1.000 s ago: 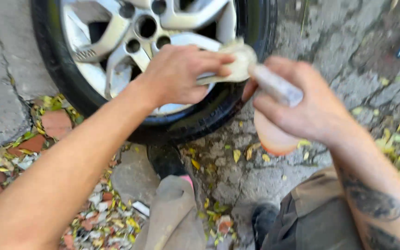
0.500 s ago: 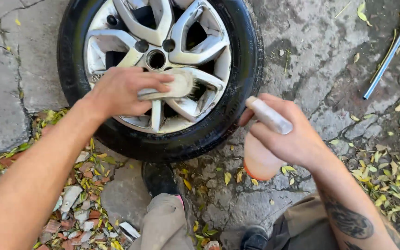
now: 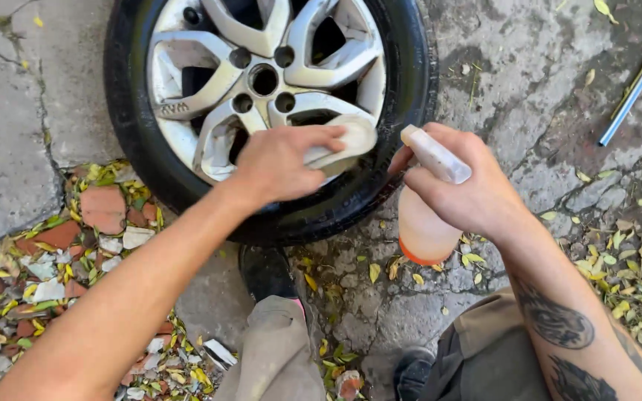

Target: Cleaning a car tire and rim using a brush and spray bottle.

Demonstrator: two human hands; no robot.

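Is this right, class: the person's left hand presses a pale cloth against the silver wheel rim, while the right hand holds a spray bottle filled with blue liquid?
Not quite. The head view shows the spray bottle in the right hand holding pinkish-orange liquid, not blue. The left hand does press a pale cloth against the silver wheel rim.

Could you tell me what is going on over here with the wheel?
A person crouches over a car wheel lying flat on cracked pavement. The left hand presses a pale cloth against the lower edge of the silver rim. The right hand holds a spray bottle beside the tyre, nozzle turned toward the cloth. Fallen leaves and broken bricks lie around, and a metal rod lies off to the right.
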